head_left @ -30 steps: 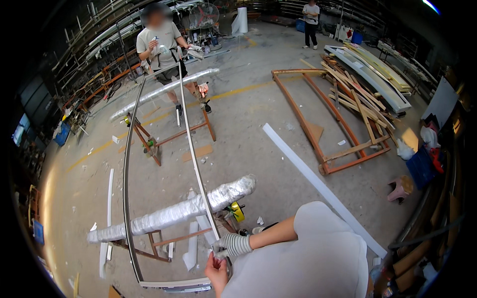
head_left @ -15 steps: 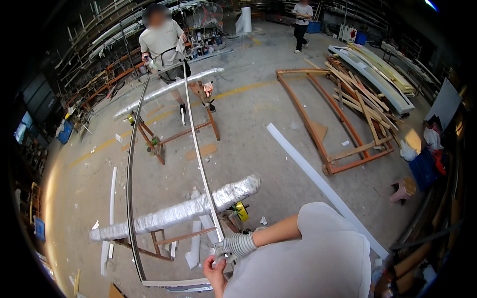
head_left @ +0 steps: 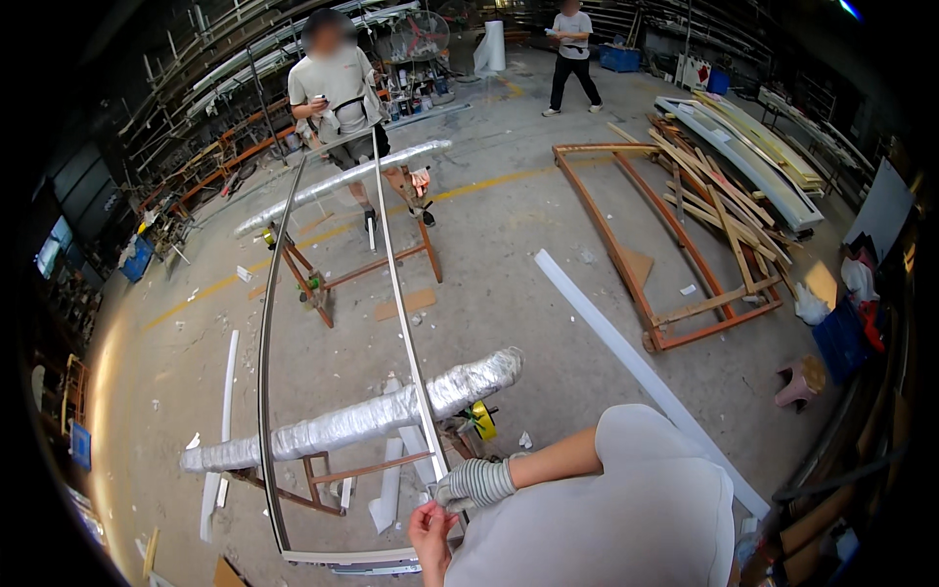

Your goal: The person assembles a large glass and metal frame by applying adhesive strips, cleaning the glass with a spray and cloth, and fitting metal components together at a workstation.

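A long, narrow metal frame point(head_left: 403, 303) stretches away from me, resting on a thick support wrapped in silvery plastic film point(head_left: 342, 423). At its near right corner is my right hand point(head_left: 468, 486), in a grey-striped glove, with its fingers curled in close to the rail. Just below, my bare left hand point(head_left: 430, 536) pinches thumb and fingers together. Whatever lies between the two hands is too small to make out. At the frame's far end stands a co-worker point(head_left: 337, 93), holding a small object in one hand.
Low trestles point(head_left: 377, 262) stand under the frame. A white strip point(head_left: 636, 367) lies on the floor to the right, beyond it a brown rectangular frame point(head_left: 611, 235) and a heap of timber strips point(head_left: 719, 191). Another person point(head_left: 572, 49) is farther back; a stool point(head_left: 802, 380) stands at right.
The whole view has shifted slightly, so things sit a little lower and farther right. The distant person has stepped leftward. The co-worker's raised hand has moved; my hands stay at the frame's corner.
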Motion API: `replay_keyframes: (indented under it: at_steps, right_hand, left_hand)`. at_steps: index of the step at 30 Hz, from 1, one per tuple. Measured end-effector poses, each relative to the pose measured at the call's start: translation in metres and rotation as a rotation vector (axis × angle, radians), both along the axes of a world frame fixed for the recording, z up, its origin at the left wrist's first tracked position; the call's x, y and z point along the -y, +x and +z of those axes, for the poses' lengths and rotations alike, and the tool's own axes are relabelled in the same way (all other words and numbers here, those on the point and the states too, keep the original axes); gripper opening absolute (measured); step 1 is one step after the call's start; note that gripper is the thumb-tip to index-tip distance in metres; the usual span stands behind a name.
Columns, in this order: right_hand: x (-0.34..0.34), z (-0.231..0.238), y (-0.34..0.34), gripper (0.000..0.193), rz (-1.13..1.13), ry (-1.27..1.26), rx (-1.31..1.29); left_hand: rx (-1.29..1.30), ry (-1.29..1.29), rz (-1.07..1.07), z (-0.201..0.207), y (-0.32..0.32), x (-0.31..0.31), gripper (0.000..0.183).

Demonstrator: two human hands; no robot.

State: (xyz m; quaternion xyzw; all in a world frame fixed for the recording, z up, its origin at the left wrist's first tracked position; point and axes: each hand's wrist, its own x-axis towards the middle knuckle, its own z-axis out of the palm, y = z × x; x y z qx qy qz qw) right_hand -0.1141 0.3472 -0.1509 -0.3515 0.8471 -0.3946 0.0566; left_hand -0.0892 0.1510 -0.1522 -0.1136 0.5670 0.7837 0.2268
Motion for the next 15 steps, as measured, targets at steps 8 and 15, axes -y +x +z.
replay_keyframes:
  at_steps: [8, 15]
  right_hand:
    - [0.007, -0.023, 0.001, 0.025, -0.076, -0.184, -0.129]
    - [0.002, 0.004, 0.006, 0.029, 0.013, -0.189, -0.028]
  left_hand:
    - [-0.038, 0.068, 0.111, 0.001, 0.007, -0.004, 0.014]
    - [0.097, 0.211, 0.184, -0.007, 0.011, 0.002, 0.021]
